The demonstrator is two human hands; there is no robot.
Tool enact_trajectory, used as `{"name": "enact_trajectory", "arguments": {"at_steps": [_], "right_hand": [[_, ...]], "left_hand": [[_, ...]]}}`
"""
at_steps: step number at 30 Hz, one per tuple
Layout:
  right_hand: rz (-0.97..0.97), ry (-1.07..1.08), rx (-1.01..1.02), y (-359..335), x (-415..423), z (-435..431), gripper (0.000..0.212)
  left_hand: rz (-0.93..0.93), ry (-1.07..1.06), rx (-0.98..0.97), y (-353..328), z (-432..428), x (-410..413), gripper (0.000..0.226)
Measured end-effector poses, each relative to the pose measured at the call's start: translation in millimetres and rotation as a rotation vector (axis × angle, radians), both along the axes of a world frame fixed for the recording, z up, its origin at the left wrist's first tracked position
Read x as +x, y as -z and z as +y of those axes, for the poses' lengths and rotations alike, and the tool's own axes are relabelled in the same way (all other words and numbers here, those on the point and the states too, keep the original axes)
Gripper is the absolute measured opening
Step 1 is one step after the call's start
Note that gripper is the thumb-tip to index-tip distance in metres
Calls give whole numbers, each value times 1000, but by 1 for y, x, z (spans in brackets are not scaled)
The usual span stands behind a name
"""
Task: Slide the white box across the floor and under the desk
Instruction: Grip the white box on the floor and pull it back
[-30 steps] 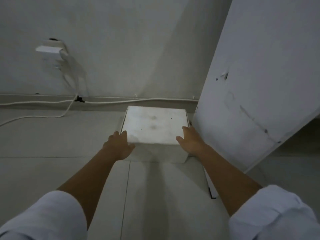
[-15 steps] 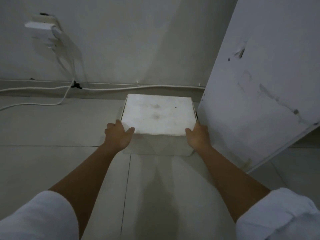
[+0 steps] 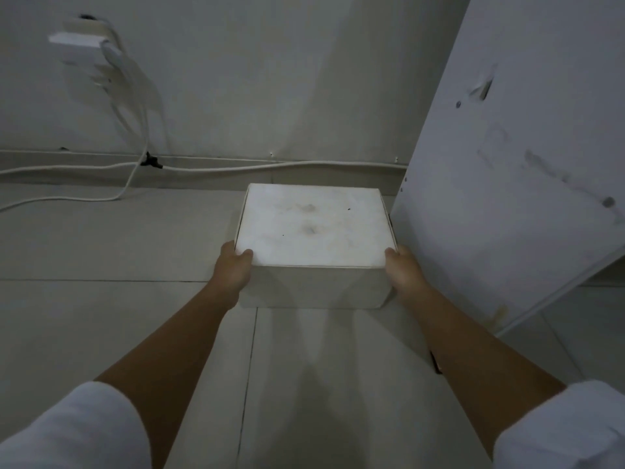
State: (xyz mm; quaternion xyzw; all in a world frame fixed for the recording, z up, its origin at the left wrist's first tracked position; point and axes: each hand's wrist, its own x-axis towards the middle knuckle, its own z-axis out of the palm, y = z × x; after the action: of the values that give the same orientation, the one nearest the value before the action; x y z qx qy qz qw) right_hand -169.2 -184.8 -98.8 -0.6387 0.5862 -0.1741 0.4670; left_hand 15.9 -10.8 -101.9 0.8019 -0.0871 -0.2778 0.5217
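The white box [image 3: 314, 231] sits on the tiled floor, its lid faintly smudged, close to the white desk side panel [image 3: 507, 184] on its right. My left hand [image 3: 233, 269] grips the box's near left corner, thumb on the lid. My right hand [image 3: 404, 272] clasps the near right corner the same way, squeezed between the box and the panel. Both forearms reach forward from white sleeves. The box's far side stands a short way from the wall.
A white cable [image 3: 236, 167] runs along the skirting behind the box. A wall socket with a white plug [image 3: 81, 40] hangs at the upper left, its cord looping onto the floor. Open tiled floor [image 3: 101, 248] lies left of the box.
Both hands have shifted from resting on the lid's near corners to clasping the box's sides. The box now sits nearer to me and appears larger in view.
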Motion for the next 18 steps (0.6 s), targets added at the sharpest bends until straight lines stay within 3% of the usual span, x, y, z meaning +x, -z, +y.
{"name": "enact_trajectory", "arguments": {"at_steps": [4, 18], "right_hand": [[-22, -14, 0, -1, -10, 10, 41], [-57, -59, 37, -58, -60, 103, 38]], "left_hand": [[-7, -61, -40, 2, 11, -8, 44], [44, 71, -28, -22, 111, -11, 45]]}}
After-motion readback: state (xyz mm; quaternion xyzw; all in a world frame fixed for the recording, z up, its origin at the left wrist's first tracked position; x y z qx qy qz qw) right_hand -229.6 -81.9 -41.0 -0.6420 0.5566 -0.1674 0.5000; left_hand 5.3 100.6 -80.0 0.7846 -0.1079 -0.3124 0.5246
